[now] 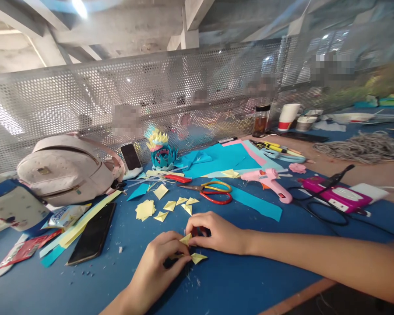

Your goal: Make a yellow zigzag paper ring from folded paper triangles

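Note:
My left hand (159, 269) and my right hand (215, 232) are close together above the blue table, fingers pinched on a small yellow folded paper piece (185, 239) between them. Just below the fingertips, touching or close to my left thumb, is another yellow folded piece (198, 258). Beyond the hands lie several small folded yellow pieces (160, 216) and a stack of yellow paper squares (145, 210). Scissors with red and yellow handles (216, 192) rest behind my right hand. A red cutter (178, 178) lies beside them.
A pink glue gun (269, 179) and a purple power strip (336, 194) with black cables are on the right. Blue paper sheets (223, 157) and a layered paper flower (162, 153) stand behind. Left are a phone (93, 234), snack packets and a backpack (65, 168).

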`<state>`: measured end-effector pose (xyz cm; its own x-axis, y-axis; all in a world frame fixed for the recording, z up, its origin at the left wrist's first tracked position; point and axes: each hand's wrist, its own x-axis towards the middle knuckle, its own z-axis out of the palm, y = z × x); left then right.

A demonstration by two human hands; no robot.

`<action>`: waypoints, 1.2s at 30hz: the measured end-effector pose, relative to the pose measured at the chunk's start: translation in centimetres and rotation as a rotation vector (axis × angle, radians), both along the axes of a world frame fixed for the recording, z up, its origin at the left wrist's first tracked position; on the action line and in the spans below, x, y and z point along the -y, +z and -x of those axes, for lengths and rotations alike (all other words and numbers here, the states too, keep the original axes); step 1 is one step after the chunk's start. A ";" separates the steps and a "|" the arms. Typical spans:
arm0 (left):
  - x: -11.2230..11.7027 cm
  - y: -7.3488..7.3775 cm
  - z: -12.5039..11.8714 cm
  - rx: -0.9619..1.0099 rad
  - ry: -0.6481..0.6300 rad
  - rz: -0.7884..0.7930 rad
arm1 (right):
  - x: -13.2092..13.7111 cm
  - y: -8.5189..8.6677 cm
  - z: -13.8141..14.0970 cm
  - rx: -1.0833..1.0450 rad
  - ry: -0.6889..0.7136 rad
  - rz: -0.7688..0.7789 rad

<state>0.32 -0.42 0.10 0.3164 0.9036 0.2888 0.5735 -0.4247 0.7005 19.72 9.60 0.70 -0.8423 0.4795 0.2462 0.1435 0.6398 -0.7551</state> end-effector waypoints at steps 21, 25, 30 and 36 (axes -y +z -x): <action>-1.0 0.1 0.6 0.175 0.321 0.200 | -0.3 0.7 0.0 -0.146 -0.161 0.039; -1.0 0.2 0.6 0.159 0.333 0.199 | -0.2 0.7 0.0 -0.133 -0.161 0.053; -1.0 0.3 0.7 0.176 0.343 0.237 | -0.4 0.6 -0.1 -0.093 -0.157 0.049; -1.2 0.4 0.8 0.175 0.338 0.246 | -1.0 0.4 -0.1 -0.069 -0.130 0.058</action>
<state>-0.52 0.82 0.51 -0.0426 0.9963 0.0752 0.5156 -0.0426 0.8558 19.81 10.60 1.11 -0.7542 0.5987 0.2697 0.1689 0.5738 -0.8014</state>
